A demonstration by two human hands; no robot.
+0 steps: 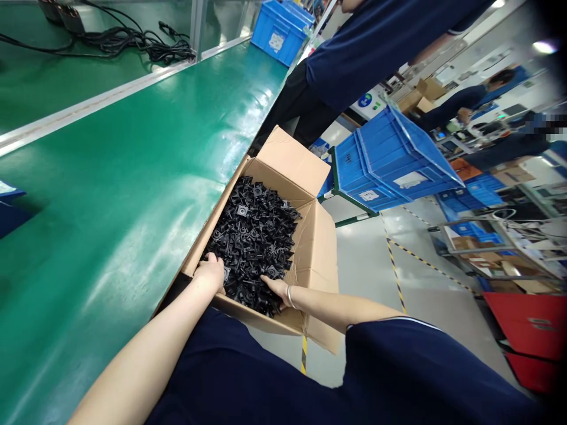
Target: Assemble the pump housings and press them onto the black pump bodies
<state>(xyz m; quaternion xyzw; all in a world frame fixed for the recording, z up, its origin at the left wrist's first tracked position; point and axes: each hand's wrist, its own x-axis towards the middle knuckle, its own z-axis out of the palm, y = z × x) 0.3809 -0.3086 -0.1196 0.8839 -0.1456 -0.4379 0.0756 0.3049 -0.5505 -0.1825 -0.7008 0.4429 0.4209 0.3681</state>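
An open cardboard box [321,248] is in front of me, filled with small black plastic parts [254,236]. Several show square faces with a round hole. My left hand [211,274] is at the box's near left corner, its fingers curled down among the parts; whatever is in them is hidden. Farther right, my right hand [277,289] reaches inside over the near edge, thumb stretched out across the parts and the other fingers partly hidden. A silver bracelet [290,296] is on that wrist.
A green worktop [133,171] runs along the left, with black cables [146,44] behind a metal frame. Blue crates [376,159] stand on a rack to the right. A co-worker in dark clothes [349,59] stands beyond the box. Another blue crate [279,32] sits at the back.
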